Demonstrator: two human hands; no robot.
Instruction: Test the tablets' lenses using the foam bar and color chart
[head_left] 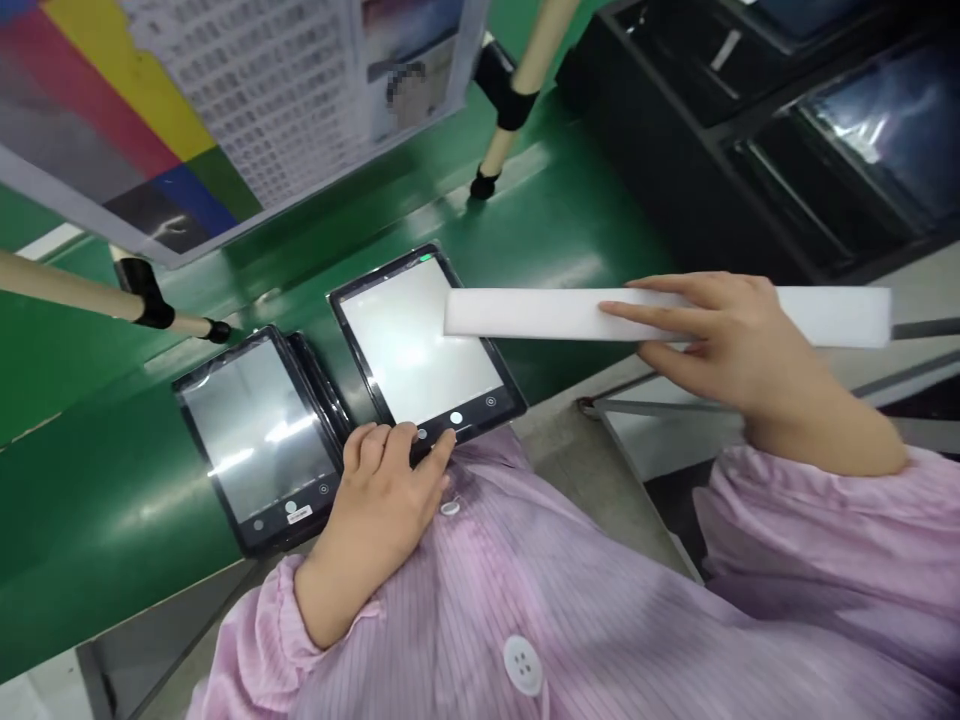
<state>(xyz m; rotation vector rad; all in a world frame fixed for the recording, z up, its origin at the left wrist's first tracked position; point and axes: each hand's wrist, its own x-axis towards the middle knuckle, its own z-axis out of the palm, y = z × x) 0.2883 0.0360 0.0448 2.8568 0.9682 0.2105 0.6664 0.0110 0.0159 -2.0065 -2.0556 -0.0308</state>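
Observation:
My left hand [386, 490] rests at the lower edge of a black-framed tablet [420, 335], its fingers curled over the near corner. That tablet's screen is lit almost white, with a row of camera-style icons at the bottom. A long white foam strip [540, 313] is in my right hand [720, 340], fingers stretched along its side and thumb below. The strip's left end overlaps the lit tablet in the view; whether it touches the glass I cannot tell. Left of my left hand lies a second tablet [255, 430], greyer on screen, on top of another dark slab.
The green bench [112, 530] runs across the view. A printed board [262, 110] stands behind the tablets on beige pipe legs [499, 150] with black joints. At the upper right, a black divided tray [675, 150] holds dark-screened devices. The bench edge lies close to my body.

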